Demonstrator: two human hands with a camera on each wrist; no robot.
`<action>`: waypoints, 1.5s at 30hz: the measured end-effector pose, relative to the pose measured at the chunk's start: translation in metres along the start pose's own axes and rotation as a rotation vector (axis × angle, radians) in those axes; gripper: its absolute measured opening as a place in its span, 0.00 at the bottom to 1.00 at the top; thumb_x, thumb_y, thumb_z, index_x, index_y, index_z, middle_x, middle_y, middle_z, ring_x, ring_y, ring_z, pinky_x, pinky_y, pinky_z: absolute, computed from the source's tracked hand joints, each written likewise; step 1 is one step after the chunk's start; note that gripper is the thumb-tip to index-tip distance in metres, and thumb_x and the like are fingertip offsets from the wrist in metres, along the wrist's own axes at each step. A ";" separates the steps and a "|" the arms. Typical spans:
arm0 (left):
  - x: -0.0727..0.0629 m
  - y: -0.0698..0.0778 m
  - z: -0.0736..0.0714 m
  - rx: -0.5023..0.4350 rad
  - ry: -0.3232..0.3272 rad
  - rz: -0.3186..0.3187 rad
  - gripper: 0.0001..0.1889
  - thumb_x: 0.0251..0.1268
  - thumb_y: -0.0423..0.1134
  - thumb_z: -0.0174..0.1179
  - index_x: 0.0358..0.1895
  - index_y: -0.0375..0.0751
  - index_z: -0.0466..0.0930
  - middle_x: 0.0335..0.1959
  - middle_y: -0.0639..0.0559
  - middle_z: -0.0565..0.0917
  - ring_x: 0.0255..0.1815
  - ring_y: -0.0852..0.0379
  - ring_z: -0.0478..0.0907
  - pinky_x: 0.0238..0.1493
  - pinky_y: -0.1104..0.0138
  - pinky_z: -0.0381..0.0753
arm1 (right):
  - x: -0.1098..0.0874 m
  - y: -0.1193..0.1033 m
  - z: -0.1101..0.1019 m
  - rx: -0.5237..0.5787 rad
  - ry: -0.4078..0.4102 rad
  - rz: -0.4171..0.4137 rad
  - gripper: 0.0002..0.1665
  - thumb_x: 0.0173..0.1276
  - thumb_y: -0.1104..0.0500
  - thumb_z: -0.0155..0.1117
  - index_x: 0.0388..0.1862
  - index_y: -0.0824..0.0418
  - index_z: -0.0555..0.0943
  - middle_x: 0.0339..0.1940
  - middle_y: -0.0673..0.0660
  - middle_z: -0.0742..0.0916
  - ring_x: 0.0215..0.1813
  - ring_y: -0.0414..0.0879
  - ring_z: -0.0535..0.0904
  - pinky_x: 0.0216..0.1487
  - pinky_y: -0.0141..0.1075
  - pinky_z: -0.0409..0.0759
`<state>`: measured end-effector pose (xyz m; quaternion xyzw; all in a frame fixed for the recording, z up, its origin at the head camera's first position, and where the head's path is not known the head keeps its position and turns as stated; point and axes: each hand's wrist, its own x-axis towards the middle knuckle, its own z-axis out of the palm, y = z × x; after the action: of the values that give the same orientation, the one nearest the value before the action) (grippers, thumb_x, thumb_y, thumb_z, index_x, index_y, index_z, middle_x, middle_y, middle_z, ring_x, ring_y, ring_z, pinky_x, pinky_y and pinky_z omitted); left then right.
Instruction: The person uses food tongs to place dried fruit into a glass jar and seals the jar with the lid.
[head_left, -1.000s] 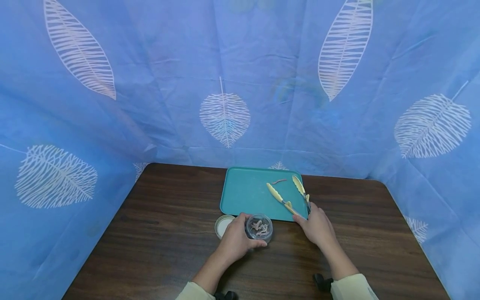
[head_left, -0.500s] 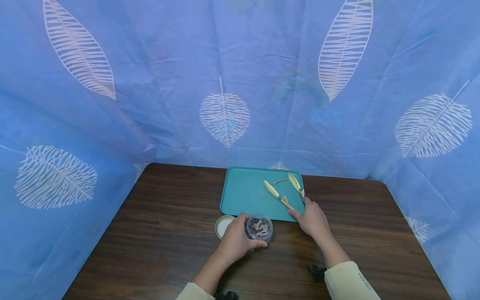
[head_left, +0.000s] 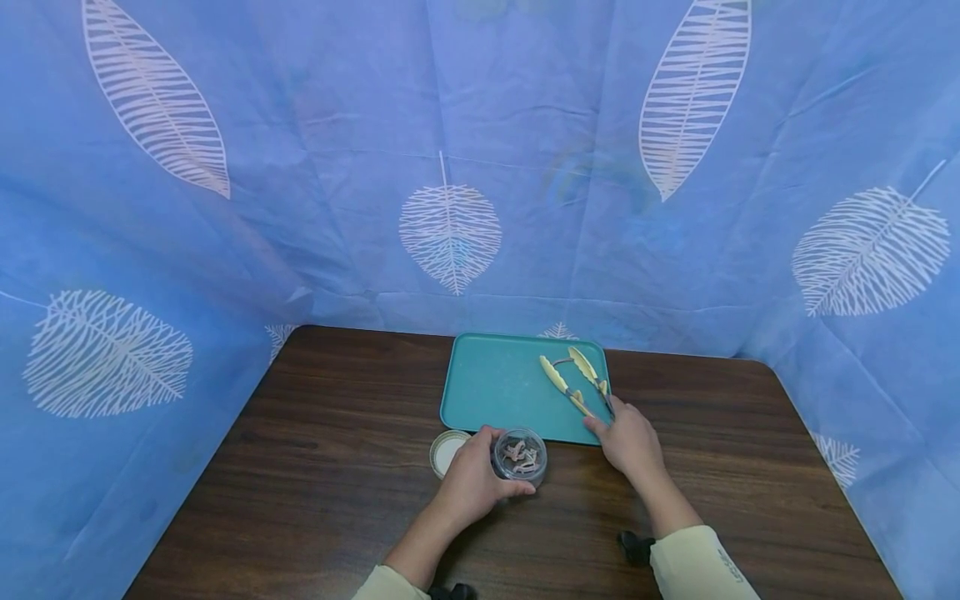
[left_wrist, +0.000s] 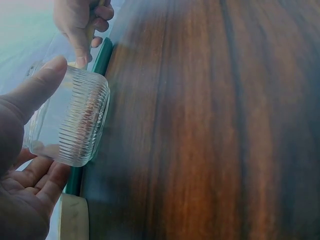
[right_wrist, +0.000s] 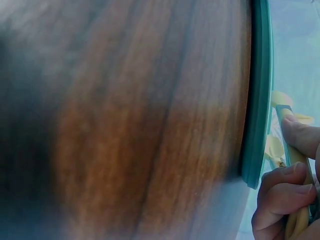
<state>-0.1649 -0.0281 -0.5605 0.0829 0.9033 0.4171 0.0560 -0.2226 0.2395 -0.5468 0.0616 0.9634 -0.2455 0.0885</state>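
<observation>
In the head view my left hand [head_left: 472, 482] grips a clear glass jar [head_left: 519, 458] standing on the table. Several pinkish, worm-like pieces [head_left: 521, 455] lie inside it. The left wrist view shows the jar's ribbed side [left_wrist: 82, 117] between thumb and fingers. My right hand [head_left: 630, 435] holds a pair of yellow-tipped tongs [head_left: 558, 377] over the tray's right part, their arms spread. Between the tong tips lies one thin pinkish strip [head_left: 562, 361] on the teal tray [head_left: 487, 383]. Whether the tips touch the strip I cannot tell. In the right wrist view, fingers curl round the tongs' handle [right_wrist: 296, 170].
A round lid [head_left: 447, 451], white inside, lies left of the jar, close to the tray's front edge. Dark wood table [head_left: 337, 433] extends on both sides. A blue cloth with white leaf prints [head_left: 450, 233] hangs behind the table.
My right hand has moved a little left, bringing the tongs with it. Their tips have drawn closer together and now flank the strip. The left hand and jar have stayed in place.
</observation>
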 end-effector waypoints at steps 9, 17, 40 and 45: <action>0.000 0.001 0.001 0.011 0.001 -0.002 0.45 0.46 0.57 0.88 0.66 0.41 0.76 0.58 0.48 0.87 0.61 0.47 0.85 0.62 0.51 0.86 | -0.003 0.002 -0.001 0.013 0.019 -0.008 0.48 0.84 0.43 0.62 0.85 0.74 0.60 0.79 0.81 0.71 0.79 0.78 0.68 0.75 0.71 0.72; -0.001 0.001 0.001 0.017 -0.002 -0.006 0.45 0.47 0.57 0.88 0.66 0.41 0.76 0.58 0.48 0.87 0.61 0.47 0.85 0.62 0.51 0.86 | -0.007 0.004 0.000 0.010 0.033 -0.017 0.47 0.84 0.43 0.62 0.84 0.74 0.61 0.75 0.81 0.75 0.73 0.77 0.74 0.70 0.69 0.77; -0.002 0.004 0.000 0.015 -0.009 -0.015 0.45 0.48 0.56 0.88 0.67 0.40 0.76 0.59 0.47 0.87 0.62 0.46 0.86 0.62 0.50 0.86 | -0.054 -0.006 0.002 0.098 0.110 -0.032 0.47 0.80 0.45 0.69 0.84 0.69 0.65 0.45 0.68 0.84 0.37 0.56 0.79 0.35 0.46 0.76; -0.002 0.004 0.000 0.027 -0.006 -0.020 0.46 0.47 0.57 0.88 0.67 0.40 0.76 0.59 0.46 0.87 0.62 0.47 0.85 0.62 0.50 0.86 | -0.067 -0.010 0.003 0.106 0.104 -0.030 0.47 0.79 0.44 0.70 0.85 0.67 0.66 0.52 0.71 0.85 0.41 0.58 0.81 0.37 0.47 0.76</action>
<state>-0.1629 -0.0259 -0.5576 0.0758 0.9096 0.4039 0.0617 -0.1583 0.2243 -0.5312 0.0646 0.9531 -0.2939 0.0315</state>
